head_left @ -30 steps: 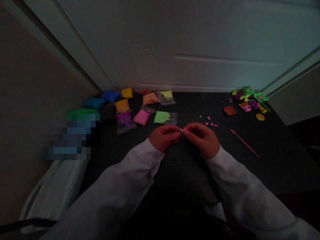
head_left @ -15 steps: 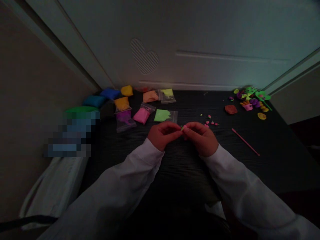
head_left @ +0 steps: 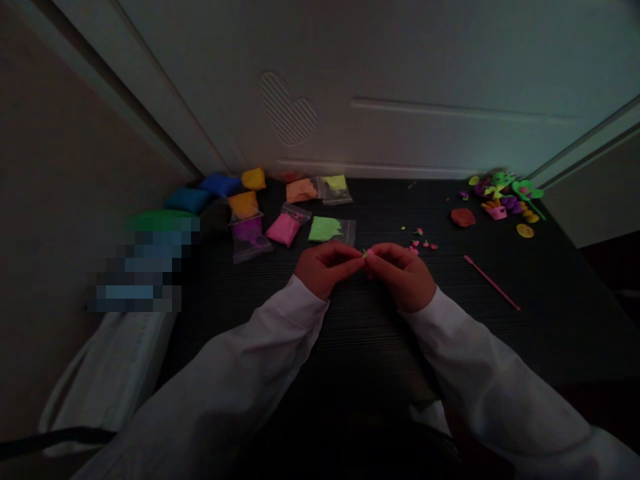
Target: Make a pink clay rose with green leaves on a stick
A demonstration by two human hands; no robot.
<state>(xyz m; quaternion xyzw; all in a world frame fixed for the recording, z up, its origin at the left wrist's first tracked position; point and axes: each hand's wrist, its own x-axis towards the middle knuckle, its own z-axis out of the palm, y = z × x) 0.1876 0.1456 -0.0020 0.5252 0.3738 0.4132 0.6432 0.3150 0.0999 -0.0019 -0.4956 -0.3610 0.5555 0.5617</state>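
Note:
My left hand and my right hand meet fingertip to fingertip above the dark table. Between them is a tiny pink and green clay flower. My right thumb and finger pinch its pink part, while my left fingertips close on the green end. Much of the flower is hidden by the fingers. Just beyond my right hand lie several small pink clay flowers and a yellow-green bit.
Bags of coloured clay, among them a pink bag and a green bag, lie at back left. On the right are a pink modelling stick, a red clay lump and finished clay figures. A white panel stands behind.
My hands stay nearly in place, still pinching the small flower. Only a slight shift of the fingertips and of the camera shows.

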